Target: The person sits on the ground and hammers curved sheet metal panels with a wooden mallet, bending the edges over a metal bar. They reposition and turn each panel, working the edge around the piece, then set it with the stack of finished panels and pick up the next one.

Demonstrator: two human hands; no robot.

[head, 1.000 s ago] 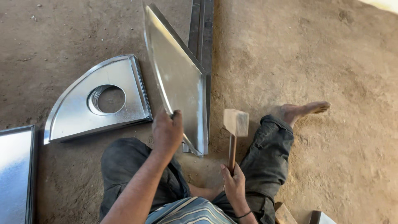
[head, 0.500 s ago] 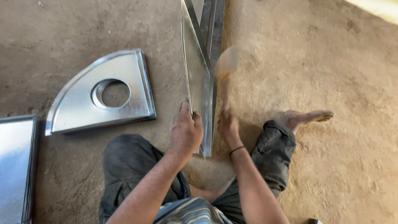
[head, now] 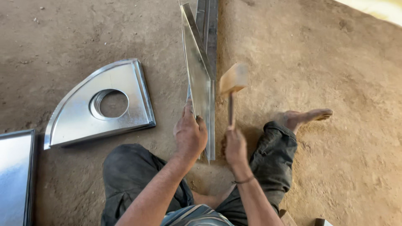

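Sheet metal panel [head: 200, 79] stands on edge on the dirt floor [head: 326, 75], running from near the person's knees to the far edge, against a steel rail [head: 211, 25]. Left hand [head: 190, 134] clasps its near end, fingers wrapped over the top edge. Right hand [head: 235, 147] is closed round the handle of a wooden mallet [head: 233, 79] (head blurred), just right of the panel. 1 quarter-round metal piece [head: 100, 104] with a round hole lies to the left.
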